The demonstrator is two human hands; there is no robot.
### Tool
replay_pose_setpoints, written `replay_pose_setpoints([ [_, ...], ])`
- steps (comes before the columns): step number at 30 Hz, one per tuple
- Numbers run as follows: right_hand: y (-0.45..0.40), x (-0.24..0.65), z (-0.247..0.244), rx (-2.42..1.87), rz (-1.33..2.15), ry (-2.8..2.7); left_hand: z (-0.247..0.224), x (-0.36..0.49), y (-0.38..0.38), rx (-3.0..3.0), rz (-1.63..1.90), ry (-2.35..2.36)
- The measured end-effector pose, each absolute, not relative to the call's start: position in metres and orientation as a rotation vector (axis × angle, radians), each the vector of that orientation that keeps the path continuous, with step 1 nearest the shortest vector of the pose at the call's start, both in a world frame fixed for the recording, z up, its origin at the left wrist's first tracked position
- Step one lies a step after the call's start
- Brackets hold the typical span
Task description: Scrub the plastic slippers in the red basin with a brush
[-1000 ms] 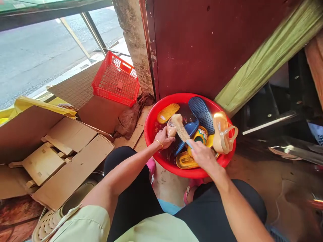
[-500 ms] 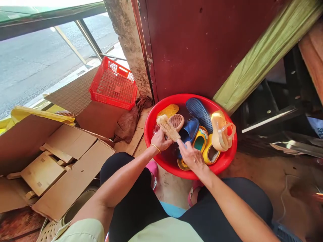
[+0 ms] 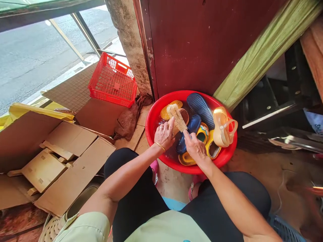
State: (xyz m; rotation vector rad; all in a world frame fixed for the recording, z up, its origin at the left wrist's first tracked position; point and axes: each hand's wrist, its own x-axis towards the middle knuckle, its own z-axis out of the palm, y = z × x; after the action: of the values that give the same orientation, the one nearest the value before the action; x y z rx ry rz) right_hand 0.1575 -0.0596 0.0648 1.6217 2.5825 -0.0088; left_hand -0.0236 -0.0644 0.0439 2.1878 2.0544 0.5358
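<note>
mid-frame, the left hand (image 3: 164, 135) is pinching a beige sandal (image 3: 184, 116); the right hand (image 3: 195, 146) is gripping a scrub brush (image 3: 179, 119) above a red basin (image 3: 148, 125).

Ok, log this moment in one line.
right hand: gripping pale bristle brush; left hand: at tan patterned shoe; both: over red plastic tub

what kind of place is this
Probably a doorway or covered entrance beside a street: there is a dark red door or panel, a rough wall edge next to it, and paved road beyond a frame.
</note>
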Motion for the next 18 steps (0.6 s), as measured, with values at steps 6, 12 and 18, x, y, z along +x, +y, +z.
replay_pose_setpoints([
  [6, -0.076, 0.161, 0.064, 1.442, -0.07, 2.631, 0.047, -0.047, -0.045, 1.81, 0.652, 2.17],
  [12, -0.085, 0.174, 0.067, 1.444, -0.058, 2.596, 0.047, -0.045, -0.047, 1.859, 0.594, 2.184],
  [18, -0.036, 0.176, 0.081, 1.771, -0.052, 2.534, 0.06, -0.023, -0.059, 2.123, 0.576, 2.095],
])
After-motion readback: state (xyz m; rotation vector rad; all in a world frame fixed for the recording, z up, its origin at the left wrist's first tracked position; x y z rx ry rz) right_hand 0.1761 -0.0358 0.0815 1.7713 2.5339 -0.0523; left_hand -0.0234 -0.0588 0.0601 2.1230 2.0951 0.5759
